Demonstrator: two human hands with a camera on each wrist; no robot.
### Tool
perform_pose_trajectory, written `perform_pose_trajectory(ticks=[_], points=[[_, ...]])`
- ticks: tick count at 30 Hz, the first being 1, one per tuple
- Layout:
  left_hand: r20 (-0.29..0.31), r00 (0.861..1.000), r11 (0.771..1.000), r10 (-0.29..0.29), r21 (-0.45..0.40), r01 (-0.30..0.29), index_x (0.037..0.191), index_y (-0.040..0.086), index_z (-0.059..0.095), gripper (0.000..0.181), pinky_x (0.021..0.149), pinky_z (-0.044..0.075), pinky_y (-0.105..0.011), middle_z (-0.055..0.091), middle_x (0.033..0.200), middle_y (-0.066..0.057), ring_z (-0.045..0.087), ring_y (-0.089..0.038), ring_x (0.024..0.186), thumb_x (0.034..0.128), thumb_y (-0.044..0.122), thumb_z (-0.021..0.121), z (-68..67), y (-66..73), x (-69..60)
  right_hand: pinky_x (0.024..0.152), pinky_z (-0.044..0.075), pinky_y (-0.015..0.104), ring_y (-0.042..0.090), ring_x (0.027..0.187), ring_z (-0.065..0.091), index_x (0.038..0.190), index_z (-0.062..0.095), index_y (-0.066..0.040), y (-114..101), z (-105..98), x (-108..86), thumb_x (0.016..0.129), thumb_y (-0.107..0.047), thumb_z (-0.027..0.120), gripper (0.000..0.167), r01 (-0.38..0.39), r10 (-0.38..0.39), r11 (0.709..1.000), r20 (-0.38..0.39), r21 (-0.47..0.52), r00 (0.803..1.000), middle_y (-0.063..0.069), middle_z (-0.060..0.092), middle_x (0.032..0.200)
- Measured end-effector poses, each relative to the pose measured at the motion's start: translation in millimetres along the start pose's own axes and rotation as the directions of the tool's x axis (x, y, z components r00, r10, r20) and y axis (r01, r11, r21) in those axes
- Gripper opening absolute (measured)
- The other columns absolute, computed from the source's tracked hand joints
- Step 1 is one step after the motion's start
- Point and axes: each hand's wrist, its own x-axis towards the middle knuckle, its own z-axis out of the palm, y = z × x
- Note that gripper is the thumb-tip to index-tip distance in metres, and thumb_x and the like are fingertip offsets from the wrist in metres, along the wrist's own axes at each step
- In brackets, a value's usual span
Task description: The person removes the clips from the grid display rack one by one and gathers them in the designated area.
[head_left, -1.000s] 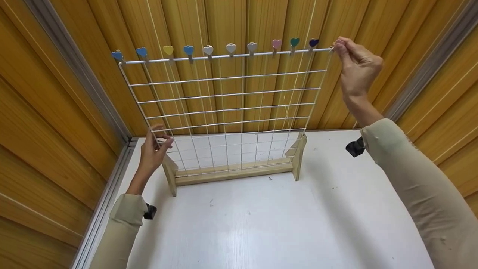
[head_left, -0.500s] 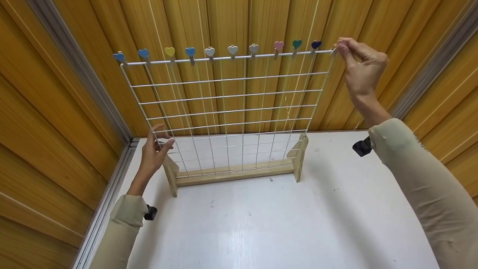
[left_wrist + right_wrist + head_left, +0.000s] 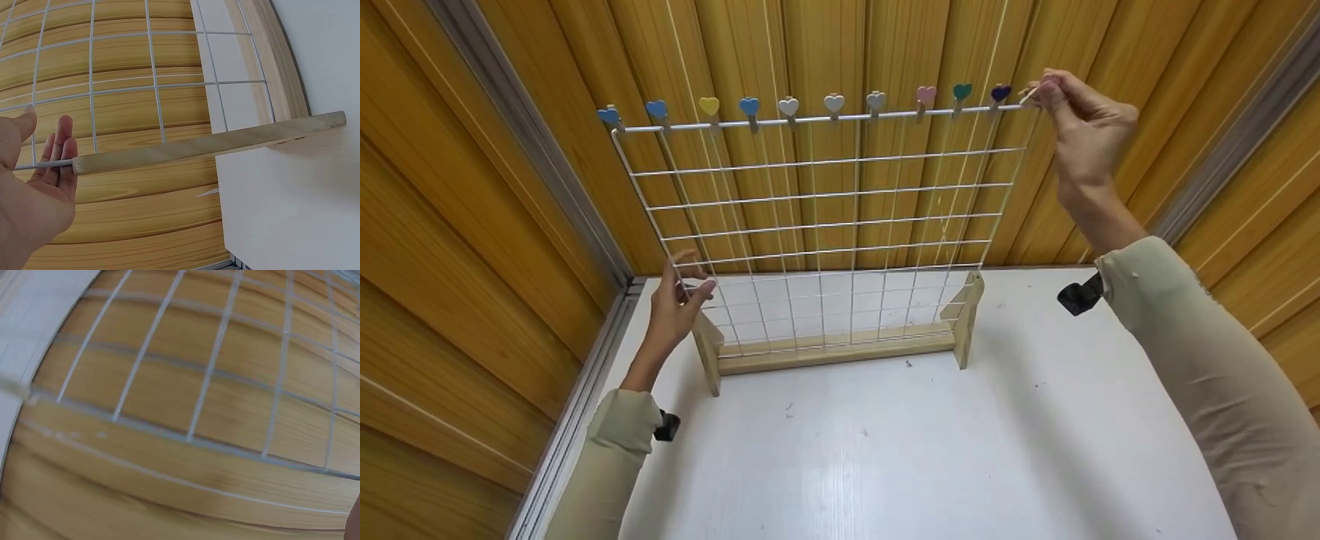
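A white wire grid (image 3: 855,196) stands upright in a wooden stand (image 3: 840,355). Along its top bar sits a row of small heart clothespins, among them a yellow one (image 3: 709,106), a green one (image 3: 962,91) and a dark blue one (image 3: 1000,92). At the top right corner my right hand (image 3: 1091,131) pinches a pink heart clothespin (image 3: 1051,79) between thumb and fingers, partly covered by them. Low on the left side, my left hand (image 3: 676,304) holds the grid's side wire, its fingers (image 3: 64,132) around the wire just above the stand's wooden upright (image 3: 208,145).
The stand rests on a white tabletop (image 3: 840,450). Wood-pattern panels (image 3: 465,187) rise behind and on both sides, with metal rails at the corners. In the right wrist view the grid is blurred and only a sliver of the hand (image 3: 353,523) shows.
The right hand shifts slightly at the top right corner, and more of the pink clothespin's legs shows by the bar end. The left hand keeps its place. The whole head view drifts a little.
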Motion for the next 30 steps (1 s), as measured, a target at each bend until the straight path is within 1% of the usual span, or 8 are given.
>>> perform_pose_trajectory(ticks=[2,5,8,12,14,21,26,30], points=[[-0.006,1.000,1.000,0.010,-0.006,-0.010,0.149,0.015,0.037,0.055,0.074,0.049,-0.016,0.061,0.119,-0.015,0.068,-0.010,0.087,0.1015,0.016,0.065,-0.3,-0.6,-0.7,0.086,0.059,0.026,0.021,0.082,0.076,0.099,0.074,0.014,-0.7,2.1,0.8,0.082,0.004,0.078,0.020,0.021,-0.021,0.999,0.012,0.032,1.000,0.015,0.079,0.090],[-0.015,1.000,1.000,0.017,-0.014,-0.017,0.149,0.013,0.037,0.056,0.074,0.050,-0.015,0.061,0.119,-0.016,0.067,-0.004,0.083,0.1008,0.014,0.065,-0.3,-0.7,-1.3,0.086,0.059,0.024,0.020,0.084,0.076,0.101,0.073,0.015,-1.2,4.0,-2.8,0.085,0.005,0.076,0.020,0.107,-0.106,0.994,0.062,-0.014,0.992,0.013,0.080,0.091],[-0.017,1.000,1.000,0.014,-0.018,-0.014,0.149,0.012,0.037,0.057,0.074,0.050,-0.016,0.062,0.119,-0.017,0.069,-0.011,0.085,0.0997,0.012,0.067,1.0,-0.4,-1.7,0.084,0.058,0.022,0.016,0.084,0.075,0.103,0.073,0.015,-2.1,3.0,-12.4,0.087,0.006,0.074,0.018,0.155,-0.150,0.987,0.087,-0.049,0.985,0.010,0.080,0.091],[-0.013,1.000,1.000,0.013,-0.012,-0.013,0.150,0.012,0.036,0.059,0.075,0.050,-0.016,0.062,0.119,-0.018,0.071,-0.030,0.092,0.0994,0.011,0.067,2.6,0.6,-2.8,0.083,0.057,0.020,0.013,0.081,0.074,0.102,0.074,0.013,-6.1,-2.0,-30.8,0.088,0.007,0.074,0.015,0.144,-0.136,0.987,0.101,-0.076,0.985,0.007,0.080,0.091],[-0.011,1.000,1.000,0.014,-0.007,-0.014,0.149,0.012,0.037,0.058,0.075,0.050,-0.015,0.063,0.118,-0.019,0.072,-0.033,0.094,0.0996,0.011,0.067,2.3,0.4,-3.7,0.082,0.057,0.018,0.011,0.080,0.074,0.101,0.075,0.011,-7.3,-6.0,-41.4,0.088,0.008,0.073,0.014,0.160,-0.144,0.980,0.133,-0.117,0.981,0.004,0.080,0.091],[0.001,0.999,0.999,0.033,-0.008,-0.033,0.148,0.010,0.039,0.053,0.076,0.051,-0.016,0.065,0.115,-0.019,0.068,-0.005,0.083,0.1011,0.014,0.065,0.3,-4.3,-3.5,0.083,0.056,0.017,0.007,0.083,0.073,0.101,0.077,0.009,5.6,-24.1,-72.3,0.086,0.009,0.075,0.015,0.184,-0.116,0.955,0.280,-0.231,0.953,0.001,0.081,0.095],[-0.002,0.999,0.999,0.032,-0.019,-0.032,0.146,0.010,0.042,0.051,0.076,0.051,-0.019,0.067,0.113,-0.018,0.068,-0.009,0.083,0.1004,0.012,0.065,-0.3,-4.2,-3.7,0.086,0.056,0.017,0.003,0.088,0.074,0.105,0.075,0.010,19.2,-37.0,-92.6,0.088,0.007,0.073,0.018,0.219,-0.069,0.907,0.386,-0.361,0.920,-0.013,0.079,0.097],[0.004,1.000,1.000,0.019,-0.012,-0.019,0.146,0.011,0.042,0.051,0.076,0.051,-0.021,0.068,0.114,-0.018,0.070,-0.014,0.085,0.1006,0.012,0.065,0.1,-2.5,-2.3,0.088,0.055,0.017,0.001,0.090,0.074,0.108,0.075,0.009,30.0,-48.0,-107.8,0.088,0.007,0.073,0.020,0.176,0.011,0.900,0.424,-0.399,0.906,-0.017,0.077,0.099]])
